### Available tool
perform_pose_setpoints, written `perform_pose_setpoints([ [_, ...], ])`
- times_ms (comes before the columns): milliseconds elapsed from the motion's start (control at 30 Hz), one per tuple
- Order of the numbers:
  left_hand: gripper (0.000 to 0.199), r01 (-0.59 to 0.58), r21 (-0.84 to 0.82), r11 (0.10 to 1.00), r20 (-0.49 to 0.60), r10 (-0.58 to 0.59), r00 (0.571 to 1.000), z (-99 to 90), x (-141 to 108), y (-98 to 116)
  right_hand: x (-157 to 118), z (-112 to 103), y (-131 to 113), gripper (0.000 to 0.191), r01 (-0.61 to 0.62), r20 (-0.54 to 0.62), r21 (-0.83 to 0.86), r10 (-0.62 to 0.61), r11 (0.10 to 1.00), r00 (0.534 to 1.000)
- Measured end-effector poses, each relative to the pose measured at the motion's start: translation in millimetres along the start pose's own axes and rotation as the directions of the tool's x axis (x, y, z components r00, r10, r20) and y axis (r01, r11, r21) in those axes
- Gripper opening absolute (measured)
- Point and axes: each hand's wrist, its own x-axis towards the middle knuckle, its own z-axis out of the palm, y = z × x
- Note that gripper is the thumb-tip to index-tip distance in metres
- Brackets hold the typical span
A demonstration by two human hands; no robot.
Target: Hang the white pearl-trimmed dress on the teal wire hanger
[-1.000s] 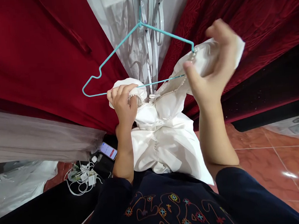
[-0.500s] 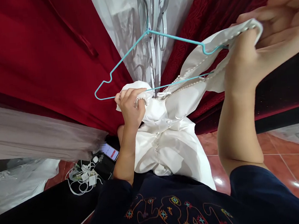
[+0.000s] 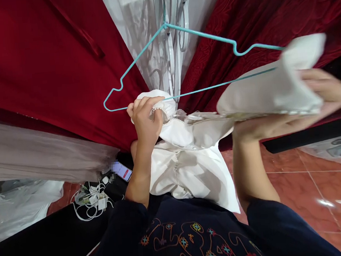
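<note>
A white dress (image 3: 188, 166) with pearl-trimmed edges hangs bunched in front of my body. My left hand (image 3: 145, 118) is closed on its pearl-edged sleeve, against the lower bar of a light-blue hanger (image 3: 201, 33). Off to the right, my right hand (image 3: 331, 94) is blurred, its fingers stretched out beside a wide white sleeve (image 3: 300, 76). That sleeve hides part of the hand and covers the hanger's right end. The hanger's left end (image 3: 107, 105) is bare, and its hook runs up out of view.
Red curtains (image 3: 33, 56) flank white cloth and white hangers (image 3: 178, 43) straight ahead. At lower left, a phone (image 3: 122, 171) and tangled white cables (image 3: 95, 200) lie on a black surface (image 3: 49, 242). Reddish floor tiles (image 3: 296, 172) show at right.
My right hand has swung down and turned, and the right sleeve has spread over the hanger's end. My left hand keeps its grip. The hanger sits slightly higher and farther left in view.
</note>
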Motion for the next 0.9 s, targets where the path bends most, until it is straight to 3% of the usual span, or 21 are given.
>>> perform_pose_setpoints([
  [33,0.035,-0.005,-0.005,1.0,-0.008,0.005,1.0,-0.4,0,0,-8,9,-5,0.05,0.163,0.139,0.058,-0.17,0.985,0.976],
  [100,0.035,-0.013,-0.001,1.0,-0.021,0.013,1.0,-1.2,-1,-2,-22,25,-8,0.045,0.239,0.496,0.098,-0.256,0.966,0.83],
  [167,0.035,-0.017,0.021,1.0,-0.035,0.018,0.999,-1.6,-3,-5,-36,36,-4,0.041,0.217,0.744,-0.008,-0.139,0.976,0.654],
  [233,0.035,-0.028,0.043,0.999,-0.049,0.03,0.998,-2.1,-6,-8,-47,41,2,0.039,0.234,0.813,-0.151,-0.014,0.961,0.582],
  [267,0.035,-0.039,0.048,0.998,-0.049,0.041,0.998,-2.7,-7,-9,-51,41,4,0.04,0.24,0.818,-0.207,0.033,0.949,0.575],
  [367,0.037,-0.09,0.035,0.995,-0.007,0.09,0.996,-5.4,-15,-11,-57,40,6,0.041,0.241,0.789,-0.26,0.062,0.935,0.611],
  [433,0.036,-0.133,-0.007,0.991,-0.049,0.132,0.99,-7.3,-21,-11,-56,41,3,0.04,0.246,0.786,-0.268,0.064,0.931,0.615],
  [500,0.032,-0.16,-0.078,0.984,-0.221,0.14,0.965,-8.6,-30,-13,-53,43,1,0.038,0.241,0.785,-0.26,0.059,0.935,0.617],
  [567,0.024,-0.156,-0.154,0.976,-0.425,0.078,0.902,-10.1,-40,-19,-51,46,1,0.035,0.224,0.786,-0.241,0.054,0.945,0.616],
  [633,0.018,-0.099,-0.207,0.973,-0.528,-0.026,0.849,-13.9,-48,-30,-50,49,3,0.032,0.211,0.788,-0.235,0.059,0.949,0.612],
  [767,0.018,0.143,-0.147,0.979,-0.584,-0.203,0.786,-35.8,-45,-63,-50,49,6,0.027,0.203,0.787,-0.248,0.075,0.947,0.612],
  [900,0.029,0.177,-0.088,0.98,-0.623,-0.193,0.758,-70.7,-13,-85,-49,47,3,0.027,0.201,0.782,-0.244,0.07,0.949,0.62],
])
